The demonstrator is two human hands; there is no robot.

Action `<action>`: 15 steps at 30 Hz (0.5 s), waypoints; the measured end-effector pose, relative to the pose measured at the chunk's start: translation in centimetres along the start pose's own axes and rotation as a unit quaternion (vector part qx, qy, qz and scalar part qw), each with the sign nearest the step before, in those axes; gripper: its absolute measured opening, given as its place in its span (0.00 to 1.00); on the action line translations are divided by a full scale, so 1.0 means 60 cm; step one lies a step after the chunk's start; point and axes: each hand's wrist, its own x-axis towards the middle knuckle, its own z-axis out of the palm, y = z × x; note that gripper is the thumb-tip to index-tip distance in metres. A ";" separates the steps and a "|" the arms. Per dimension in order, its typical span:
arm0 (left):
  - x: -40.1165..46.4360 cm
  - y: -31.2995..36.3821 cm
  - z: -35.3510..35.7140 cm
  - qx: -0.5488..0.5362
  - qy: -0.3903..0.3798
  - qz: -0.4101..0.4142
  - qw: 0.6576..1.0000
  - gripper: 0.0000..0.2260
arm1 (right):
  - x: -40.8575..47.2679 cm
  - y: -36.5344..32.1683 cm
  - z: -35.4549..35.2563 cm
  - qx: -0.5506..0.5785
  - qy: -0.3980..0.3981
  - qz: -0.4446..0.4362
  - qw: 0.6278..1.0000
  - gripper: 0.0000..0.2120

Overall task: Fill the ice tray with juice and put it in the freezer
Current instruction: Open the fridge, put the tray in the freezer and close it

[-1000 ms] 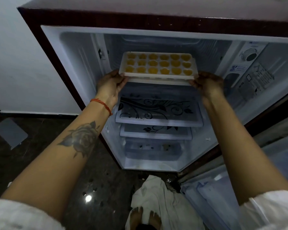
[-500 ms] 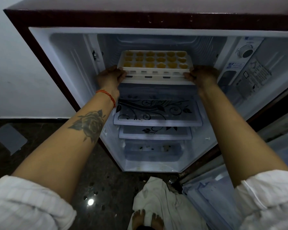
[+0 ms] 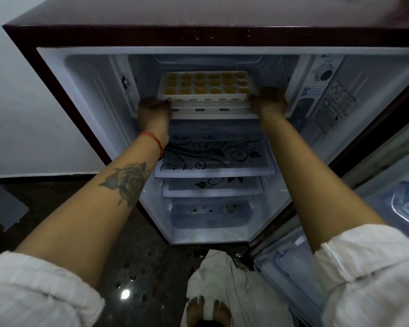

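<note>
Dark speckled stone floor (image 3: pixel 69 204) and a pale wall (image 3: pixel 33 102) frame a maroon single-door refrigerator (image 3: pixel 198 35) standing open, its white interior lit. Two glass shelves with black floral print (image 3: pixel 215 156) sit below the freezer compartment (image 3: pixel 206 64) at the top. A white plastic ice tray filled with orange juice (image 3: pixel 207 87) lies level inside that compartment, on its front ledge. The left hand (image 3: pixel 154 110) grips the tray's left end with curled fingers; the right hand (image 3: pixel 268 101) grips the right end likewise. A red thread bracelet (image 3: pixel 152 140) circles the left wrist.
</note>
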 end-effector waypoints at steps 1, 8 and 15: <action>-0.023 -0.006 -0.002 0.037 0.011 0.045 0.998 0.07 | -0.018 0.006 0.000 -0.019 0.017 -0.014 1.000 0.22; -0.175 -0.118 -0.049 0.209 -0.163 0.166 0.950 0.19 | -0.228 0.143 -0.037 -0.109 -0.005 -0.186 0.976 0.22; -0.343 -0.232 -0.058 0.383 -0.459 0.111 0.794 0.21 | -0.399 0.288 -0.159 -0.250 0.005 -0.184 0.951 0.18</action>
